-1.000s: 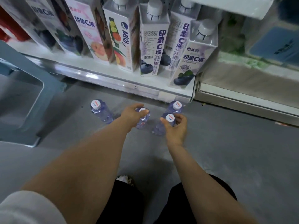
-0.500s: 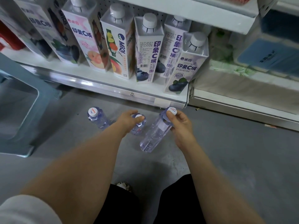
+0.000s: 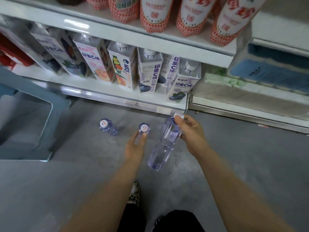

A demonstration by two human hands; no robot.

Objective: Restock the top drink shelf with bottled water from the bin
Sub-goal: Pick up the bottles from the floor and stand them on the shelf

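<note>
My right hand (image 3: 190, 133) grips a clear water bottle (image 3: 164, 144) by its neck and white cap, lifted off the grey floor and tilted with its base toward me. My left hand (image 3: 136, 144) reaches to a second water bottle (image 3: 144, 128) standing on the floor, fingers around its shoulder just below the cap. A third water bottle (image 3: 107, 126) stands on the floor further left, untouched.
The bottom white shelf (image 3: 117, 99) holds several juice cartons (image 3: 148, 74). The shelf above (image 3: 150, 41) carries red-and-white drink bottles (image 3: 192, 15). A grey-blue plastic stool or bin (image 3: 33, 114) stands at left. A leopard-print shoe (image 3: 134, 195) is under me.
My right hand has lifted its bottle higher off the floor and tilted it. The view has tipped up, bringing the upper shelf in. My left hand stays at the middle bottle.
</note>
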